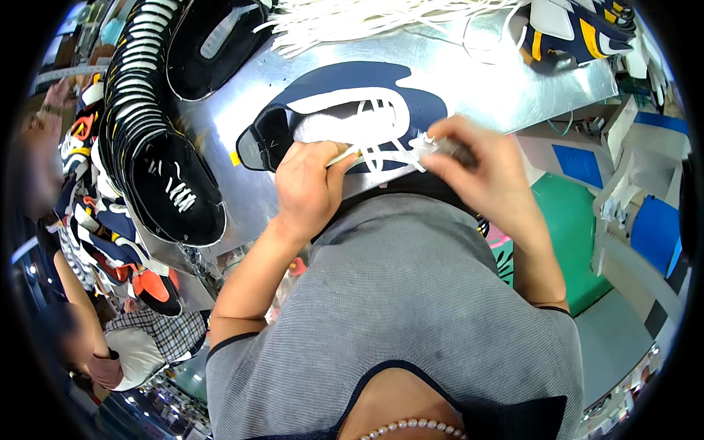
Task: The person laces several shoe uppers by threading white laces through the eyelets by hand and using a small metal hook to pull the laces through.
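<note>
A navy shoe upper with a white eyelet edge and a black heel part lies flat in front of me. A white shoelace runs in loose loops across its opening. My left hand is closed at the upper's near edge, pinching one strand of the lace between thumb and finger. To the right, my right hand is closed with thumb and fingertips pinched on another part of the lace beside the toe end. That hand is slightly blurred.
The metal table carries a bundle of white laces at the back. Stacked black uppers stand on the left, with another black upper beside them. Navy and yellow uppers sit back right. A person is at lower left.
</note>
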Demonstrator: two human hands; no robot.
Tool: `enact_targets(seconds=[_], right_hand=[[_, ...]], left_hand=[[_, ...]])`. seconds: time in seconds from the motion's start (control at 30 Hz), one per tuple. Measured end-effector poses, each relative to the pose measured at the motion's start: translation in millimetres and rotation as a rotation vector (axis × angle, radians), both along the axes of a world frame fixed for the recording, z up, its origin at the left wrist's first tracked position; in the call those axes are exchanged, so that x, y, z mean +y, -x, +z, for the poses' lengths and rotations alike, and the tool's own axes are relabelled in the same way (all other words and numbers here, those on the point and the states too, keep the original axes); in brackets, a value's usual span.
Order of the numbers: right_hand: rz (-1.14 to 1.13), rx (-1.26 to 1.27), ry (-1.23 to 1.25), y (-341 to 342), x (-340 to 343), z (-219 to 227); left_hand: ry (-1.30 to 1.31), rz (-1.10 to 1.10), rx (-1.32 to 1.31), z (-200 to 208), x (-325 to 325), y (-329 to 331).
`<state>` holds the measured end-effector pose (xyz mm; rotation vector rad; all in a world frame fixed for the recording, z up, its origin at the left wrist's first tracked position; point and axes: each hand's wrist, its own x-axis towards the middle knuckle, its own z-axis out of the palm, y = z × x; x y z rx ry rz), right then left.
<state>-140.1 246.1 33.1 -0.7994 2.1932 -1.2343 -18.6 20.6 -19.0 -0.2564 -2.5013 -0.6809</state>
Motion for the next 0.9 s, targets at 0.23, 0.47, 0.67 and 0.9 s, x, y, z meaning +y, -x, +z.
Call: enact_targets(seconds=[0.23, 0.47, 0.67, 0.9], right_hand=[[0.352, 0.224, -0.023, 17, -61, -15], [0.144, 0.011, 0.259, 17, -61, -29], [-0.011, -0.27, 0.552, 45, -73, -22], [0.101, -0.276, 0.346, 26, -86, -42]], left_hand=[[0.052, -0.129, 0.063, 4, 2, 0], [0.015, -0.154, -0.051, 6, -2, -2], [-0.214, -0.037, -0.184, 16, 1, -1], [-0.618, 0.427, -0.593, 28, 3, 19]])
